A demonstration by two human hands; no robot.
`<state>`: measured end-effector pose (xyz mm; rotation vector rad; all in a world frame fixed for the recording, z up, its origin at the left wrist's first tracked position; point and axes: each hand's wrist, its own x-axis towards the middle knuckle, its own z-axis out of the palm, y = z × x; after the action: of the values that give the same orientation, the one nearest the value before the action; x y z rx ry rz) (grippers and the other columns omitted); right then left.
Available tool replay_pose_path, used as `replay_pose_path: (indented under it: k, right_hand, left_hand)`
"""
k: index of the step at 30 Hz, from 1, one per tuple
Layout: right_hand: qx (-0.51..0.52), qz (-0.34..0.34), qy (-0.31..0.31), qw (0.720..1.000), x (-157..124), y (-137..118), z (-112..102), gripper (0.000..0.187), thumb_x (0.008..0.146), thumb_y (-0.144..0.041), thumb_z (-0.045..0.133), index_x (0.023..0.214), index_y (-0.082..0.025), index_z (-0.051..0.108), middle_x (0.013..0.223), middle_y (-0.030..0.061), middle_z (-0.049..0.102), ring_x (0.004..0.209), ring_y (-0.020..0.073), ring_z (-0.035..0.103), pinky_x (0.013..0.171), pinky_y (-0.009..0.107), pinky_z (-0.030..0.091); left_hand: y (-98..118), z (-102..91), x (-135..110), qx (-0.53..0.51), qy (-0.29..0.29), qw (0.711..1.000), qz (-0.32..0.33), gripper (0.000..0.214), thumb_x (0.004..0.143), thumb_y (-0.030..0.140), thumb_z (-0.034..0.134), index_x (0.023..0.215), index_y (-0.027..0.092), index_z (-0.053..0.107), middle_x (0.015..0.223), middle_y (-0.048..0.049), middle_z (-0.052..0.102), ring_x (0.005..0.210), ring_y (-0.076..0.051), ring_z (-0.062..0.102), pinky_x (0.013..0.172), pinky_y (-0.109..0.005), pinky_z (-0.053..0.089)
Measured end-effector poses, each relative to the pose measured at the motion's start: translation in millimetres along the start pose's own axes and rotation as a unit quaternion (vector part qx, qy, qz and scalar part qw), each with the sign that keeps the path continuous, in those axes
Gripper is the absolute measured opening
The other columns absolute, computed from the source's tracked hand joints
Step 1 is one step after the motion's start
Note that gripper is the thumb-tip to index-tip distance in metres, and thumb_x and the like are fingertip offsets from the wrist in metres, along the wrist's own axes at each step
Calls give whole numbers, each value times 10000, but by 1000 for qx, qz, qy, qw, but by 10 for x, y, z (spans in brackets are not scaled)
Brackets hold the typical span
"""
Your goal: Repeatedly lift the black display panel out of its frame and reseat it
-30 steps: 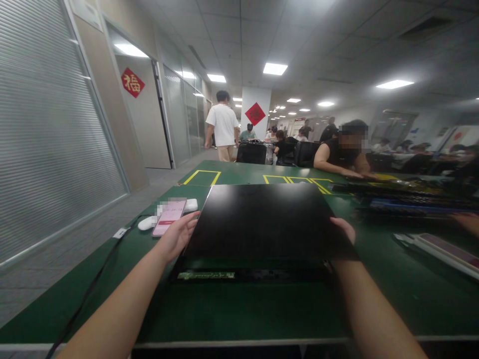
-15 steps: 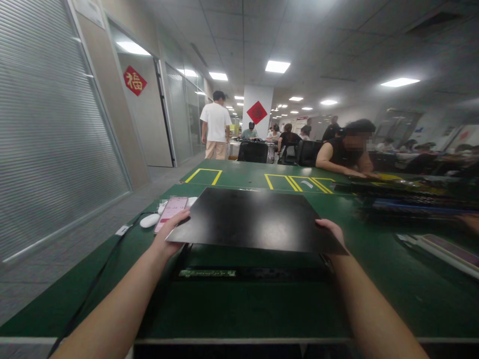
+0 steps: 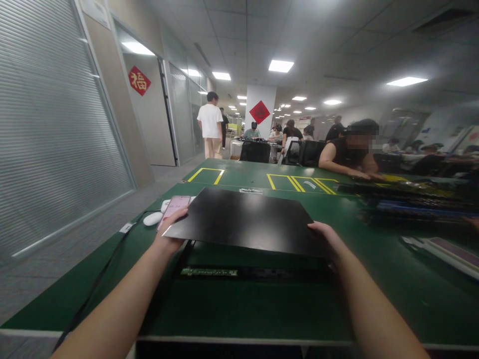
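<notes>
The left hand (image 3: 170,233) and right hand (image 3: 329,238) are pinching the panel (image 3: 243,222) by opposite edges, other fingers hiding beneath. The panel is hovering over a frame (image 3: 280,273), covering most of it. Left of the panel, a phone (image 3: 175,203) is lying half-hidden; far right, a stack (image 3: 415,203) is blurring.

At 8 o'clock from ctr, lt hand (image 3: 172,232): fingers mostly hidden under blk panel (image 3: 243,219); ditto rt hand (image 3: 329,240) at 4. Panel's underside n/v; it also covers most of dark frame (image 3: 284,273) at 6. Green circuit strip (image 3: 209,272) near 7: detail too small. Phone (image 3: 180,201) btwn 8 & 9: lower end partly behind lt hand. Cable (image 3: 95,286) at 8 & forearms (image 3: 116,299) cut by btm edge. Stack of parts (image 3: 415,205) at 3: blurred, cut at rt edge; pale slab (image 3: 451,255) btwn 3 & 4 cut too. Co-worker (image 3: 348,154) at 2: head pixelated.
</notes>
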<state>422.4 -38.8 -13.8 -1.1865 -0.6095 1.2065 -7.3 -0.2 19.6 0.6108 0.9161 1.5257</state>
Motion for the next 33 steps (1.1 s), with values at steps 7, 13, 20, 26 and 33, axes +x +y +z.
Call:
replay_pose_path:
  k: [7, 13, 20, 26, 33]
  right_hand:
    - [-35, 39, -83, 995, 24, -14, -50, 406, 659, -169, 685, 1064, -172, 671, 824, 72, 737, 697, 255, 706, 642, 364, 562]
    - [-54, 20, -67, 996, 111, 34, -125, 440, 645, -174, 688, 1081, -239, 674, 903, 58, 756, 812, 281, 715, 765, 431, 567]
    - [-81, -83, -73, 990, 183, 88, -160, 382, 618, -195, 732, 996, -239, 699, 932, 46, 753, 932, 281, 695, 849, 418, 536]
    - [-93, -95, -51, 990, 192, 73, -165, 365, 622, -224, 726, 986, -224, 691, 886, 56, 751, 861, 283, 700, 766, 406, 543]
    - [-76, -16, 1, 997, 246, 107, -204, 334, 621, -185, 692, 952, -221, 674, 824, 49, 743, 695, 244, 691, 600, 338, 518]
  left_hand:
    - [-34, -131, 83, 71, -72, 995, 18, 393, 684, 177, 691, 1075, 149, 714, 925, -53, 773, 827, -242, 733, 683, -301, 587]
    - [-147, -149, 135, 72, -114, 990, 34, 496, 541, 154, 808, 1032, 153, 731, 987, -77, 778, 994, -294, 707, 889, -374, 553]
    - [-155, -94, 81, 78, -96, 990, 70, 489, 481, 99, 818, 960, 159, 739, 880, -55, 784, 970, -260, 711, 909, -346, 536]
    - [-170, -105, 89, 82, -99, 989, 77, 526, 501, 122, 823, 1017, 159, 725, 915, -58, 783, 998, -264, 704, 940, -362, 521]
    - [-327, -118, 126, 104, -128, 985, 50, 498, 519, 118, 807, 1005, 156, 704, 1014, -80, 771, 1050, -288, 689, 998, -418, 492]
